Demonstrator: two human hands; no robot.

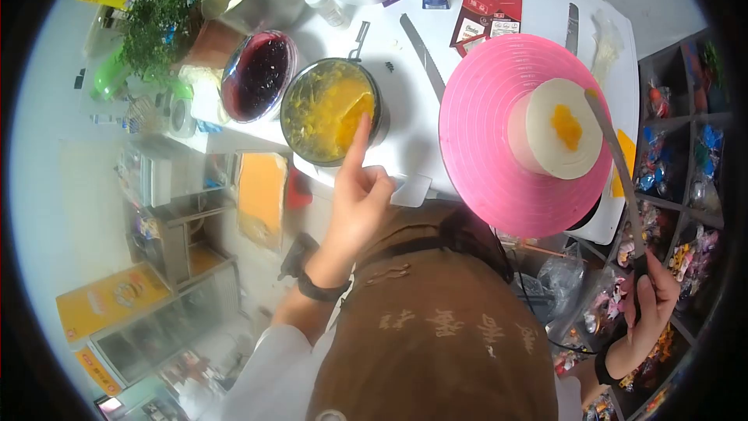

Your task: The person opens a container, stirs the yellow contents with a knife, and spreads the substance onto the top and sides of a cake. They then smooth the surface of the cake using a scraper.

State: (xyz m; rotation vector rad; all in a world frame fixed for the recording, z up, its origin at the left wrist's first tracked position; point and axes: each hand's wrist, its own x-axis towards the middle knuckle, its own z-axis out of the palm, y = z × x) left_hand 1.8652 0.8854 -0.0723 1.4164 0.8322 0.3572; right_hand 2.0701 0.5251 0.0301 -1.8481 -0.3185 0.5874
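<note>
White desk (409,134), pink turntable (477,140) on it bearing a pale cake (539,157) topped with a yellow dollop (566,128). The right hand (652,302) has its grip around a spatula (623,168); the left hand's (361,195), at the pot (381,126), I can't tell. Spreading seems due, calling for level strokes.

Your spatula (621,157) is showing smooth metal, your turntable (479,129) is looking like ringed plastic, your cake (536,144) is showing a smooth, matt coat, its topping (566,127) is looking rough, and you are wearing a matt cloth apron (436,351).
</note>
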